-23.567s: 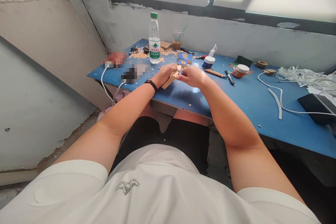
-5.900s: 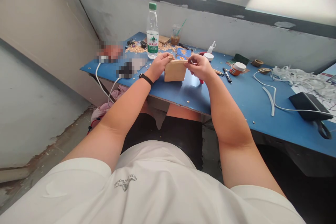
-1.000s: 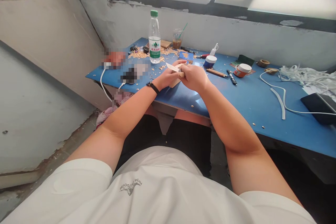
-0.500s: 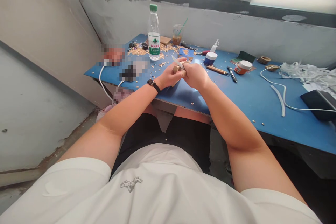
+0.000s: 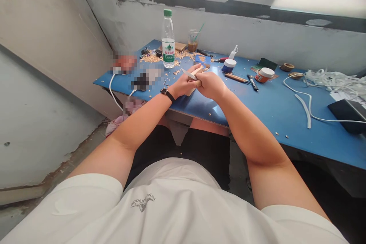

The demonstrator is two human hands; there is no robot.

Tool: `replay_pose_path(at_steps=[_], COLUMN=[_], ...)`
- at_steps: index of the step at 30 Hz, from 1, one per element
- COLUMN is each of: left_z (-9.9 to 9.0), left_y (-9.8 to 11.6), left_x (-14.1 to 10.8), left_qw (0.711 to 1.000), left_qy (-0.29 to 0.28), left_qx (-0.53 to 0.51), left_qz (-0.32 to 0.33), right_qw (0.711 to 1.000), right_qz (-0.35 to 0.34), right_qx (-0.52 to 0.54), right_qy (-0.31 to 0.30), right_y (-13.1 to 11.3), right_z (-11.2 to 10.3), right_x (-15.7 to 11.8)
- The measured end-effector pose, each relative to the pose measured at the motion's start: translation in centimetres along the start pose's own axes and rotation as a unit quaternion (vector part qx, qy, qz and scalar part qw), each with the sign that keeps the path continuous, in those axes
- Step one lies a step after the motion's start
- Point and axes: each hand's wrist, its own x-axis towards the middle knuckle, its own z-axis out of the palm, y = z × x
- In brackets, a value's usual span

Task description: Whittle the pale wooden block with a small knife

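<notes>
My left hand (image 5: 182, 85) is closed around a pale wooden block (image 5: 190, 92) near the front edge of the blue table (image 5: 274, 103). In my right hand (image 5: 212, 85), fingers wrapped, is a knife whose thin pale blade (image 5: 187, 73) points up and to the left across the block. The knife's handle is hidden inside my fist. My left thumb lies beside the blade, close against my right fingers. Much of the block is covered by my hands.
Behind my hands stand a water bottle (image 5: 168, 47) and a plastic cup (image 5: 193, 41) among wood shavings (image 5: 151, 57). Rightward lie a blue jar (image 5: 229, 65), an orange jar (image 5: 264, 75), a pen (image 5: 252, 82), a white cable (image 5: 310, 103) and a black box (image 5: 347, 114).
The blade has swung lower and a little left across the block. The block appears turned, showing a pale upper face; both hands keep their holds.
</notes>
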Motion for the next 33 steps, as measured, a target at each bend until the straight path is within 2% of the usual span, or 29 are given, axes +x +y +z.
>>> replay_pose_path(at_steps=[5, 10, 13, 19, 26, 30, 33], left_z=[-0.1, -0.4, -0.6, -0.3, 0.1, -0.5, -1.0], left_y=[-1.0, -1.4, -1.5, -0.8, 1.7, 2.0, 2.0], left_x=[0.2, 0.3, 0.3, -0.1, -0.5, -0.7, -0.7], left_qw=[1.0, 1.0, 0.999, 0.999, 0.997, 0.997, 0.998], left_qy=[-0.002, -0.017, -0.021, 0.006, 0.006, 0.017, 0.023], left_qx=[-0.005, 0.015, 0.032, 0.02, -0.029, -0.033, 0.012], left_qz=[0.01, 0.018, 0.004, -0.029, -0.076, -0.068, -0.055], right_qw=[0.999, 0.998, 0.994, 0.989, 0.994, 0.999, 0.999], right_qz=[0.03, 0.062, 0.091, 0.131, 0.088, 0.02, -0.009], right_qx=[-0.013, -0.02, -0.041, -0.048, -0.047, -0.022, -0.01], right_qy=[-0.007, -0.027, -0.041, -0.053, -0.041, -0.026, -0.032], right_y=[-0.3, -1.6, -2.7, -3.8, -2.0, -0.8, 0.0], right_z=[-0.2, -0.9, -1.5, -1.7, -0.7, 0.0, 0.3], right_x=[-0.1, -0.2, -0.3, -0.3, 0.3, 0.7, 0.9])
